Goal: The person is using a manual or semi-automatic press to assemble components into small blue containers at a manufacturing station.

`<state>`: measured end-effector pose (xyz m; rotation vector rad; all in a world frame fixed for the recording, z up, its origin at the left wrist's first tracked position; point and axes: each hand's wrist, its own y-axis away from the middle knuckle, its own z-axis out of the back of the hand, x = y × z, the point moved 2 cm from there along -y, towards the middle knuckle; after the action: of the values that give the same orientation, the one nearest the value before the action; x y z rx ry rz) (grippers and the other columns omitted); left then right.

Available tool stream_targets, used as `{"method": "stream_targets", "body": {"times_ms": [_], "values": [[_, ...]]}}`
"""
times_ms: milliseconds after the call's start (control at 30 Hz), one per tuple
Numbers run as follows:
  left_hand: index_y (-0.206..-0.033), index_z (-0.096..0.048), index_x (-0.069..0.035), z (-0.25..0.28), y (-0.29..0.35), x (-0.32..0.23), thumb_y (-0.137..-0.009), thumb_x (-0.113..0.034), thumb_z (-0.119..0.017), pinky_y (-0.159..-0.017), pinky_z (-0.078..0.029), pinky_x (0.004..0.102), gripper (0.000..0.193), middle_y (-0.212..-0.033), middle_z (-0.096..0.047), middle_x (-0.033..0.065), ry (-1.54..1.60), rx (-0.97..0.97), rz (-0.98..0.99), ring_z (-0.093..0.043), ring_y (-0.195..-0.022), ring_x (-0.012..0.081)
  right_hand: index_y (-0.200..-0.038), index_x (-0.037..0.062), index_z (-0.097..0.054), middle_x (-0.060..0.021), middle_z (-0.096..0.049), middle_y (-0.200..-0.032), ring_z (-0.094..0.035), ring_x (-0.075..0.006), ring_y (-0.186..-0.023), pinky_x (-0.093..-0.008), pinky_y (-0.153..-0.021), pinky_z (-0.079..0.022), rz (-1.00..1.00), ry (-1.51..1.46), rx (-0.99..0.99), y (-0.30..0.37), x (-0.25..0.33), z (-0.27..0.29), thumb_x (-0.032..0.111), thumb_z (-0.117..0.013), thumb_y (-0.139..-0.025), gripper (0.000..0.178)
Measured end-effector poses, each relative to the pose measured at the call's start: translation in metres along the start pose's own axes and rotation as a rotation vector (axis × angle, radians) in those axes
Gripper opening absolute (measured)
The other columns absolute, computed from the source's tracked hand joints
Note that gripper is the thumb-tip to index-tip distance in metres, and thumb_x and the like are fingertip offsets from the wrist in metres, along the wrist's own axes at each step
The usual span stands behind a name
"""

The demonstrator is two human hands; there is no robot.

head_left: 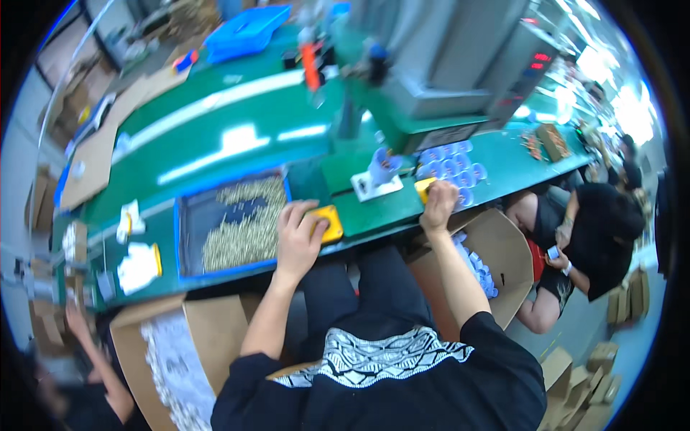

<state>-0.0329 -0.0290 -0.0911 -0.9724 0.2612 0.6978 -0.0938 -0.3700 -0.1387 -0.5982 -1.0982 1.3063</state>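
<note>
My left hand (pixel 299 243) is curled over a yellow button box (pixel 333 223) at the front edge of the green bench. My right hand (pixel 439 204) bends its fingers over a second yellow button box (pixel 422 189), partly hidden beneath them. Between and just behind the hands, a pale translucent cup (pixel 383 168) stands upright on a white base plate (pixel 377 189), with small brownish pieces at its top. Above it hangs the head of a large grey machine (pixel 445 86). Several pale lilac cups (pixel 449 167) stand grouped behind my right hand.
Left of my left hand lies a blue-rimmed tray (pixel 180 241) of small greenish-tan pieces. An open carton (pixel 514 248) with lilac-blue cups is below my right forearm; another carton (pixel 215 334) is at lower left. A co-worker (pixel 600 237) sits at right, another person's arm (pixel 93 352) shows at left.
</note>
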Motion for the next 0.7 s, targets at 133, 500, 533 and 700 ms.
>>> {"method": "stream_targets", "body": {"times_ms": [133,500,533,700], "values": [[-0.091,-0.064,-0.002,0.003,0.016,0.007,-0.087,-0.006,-0.070,-0.101,-0.043,0.0485,0.008,-0.116,-0.067,0.0114,-0.069,0.032,0.008,-0.056,-0.116,0.0378,-0.094,0.0043,-0.063,-0.0137,-0.064,-0.094,-0.057,-0.0346,-0.093,-0.0454,-0.088,-0.043,-0.032,0.003,-0.008,0.004,0.010,-0.011,0.018,-0.050,-0.102,0.021],[-0.092,-0.069,-0.001,0.001,0.011,0.013,-0.090,-0.008,-0.071,-0.091,-0.049,0.0406,0.007,-0.096,-0.070,0.0119,0.029,-0.056,0.115,-0.064,-0.099,0.0320,-0.099,0.0086,-0.068,-0.0078,-0.065,-0.100,-0.059,-0.0302,-0.101,-0.0435,-0.094,-0.043,0.006,-0.019,0.167,-0.012,0.011,0.010,0.026,-0.056,-0.100,0.022],[-0.093,-0.070,-0.001,0.001,0.014,0.015,-0.091,-0.009,-0.071,-0.088,-0.050,0.0393,0.008,-0.095,-0.071,0.0126,0.081,-0.074,0.162,-0.066,-0.095,0.0310,-0.099,0.0086,-0.068,-0.0078,-0.065,-0.100,-0.059,-0.0302,-0.101,-0.0435,-0.094,-0.043,0.006,-0.040,0.162,-0.012,0.010,0.011,0.026,-0.056,-0.100,0.022],[-0.101,-0.074,0.001,0.002,0.020,0.031,-0.094,-0.012,-0.072,-0.075,-0.053,0.0331,0.015,-0.089,-0.073,0.0143,0.123,-0.189,0.234,-0.070,-0.079,0.0224,-0.102,0.0116,-0.070,-0.0077,-0.065,-0.105,-0.057,-0.0309,-0.107,-0.0453,-0.096,-0.043,0.084,0.023,0.308,-0.031,0.012,0.011,0.036,-0.054,-0.101,0.028]]}}
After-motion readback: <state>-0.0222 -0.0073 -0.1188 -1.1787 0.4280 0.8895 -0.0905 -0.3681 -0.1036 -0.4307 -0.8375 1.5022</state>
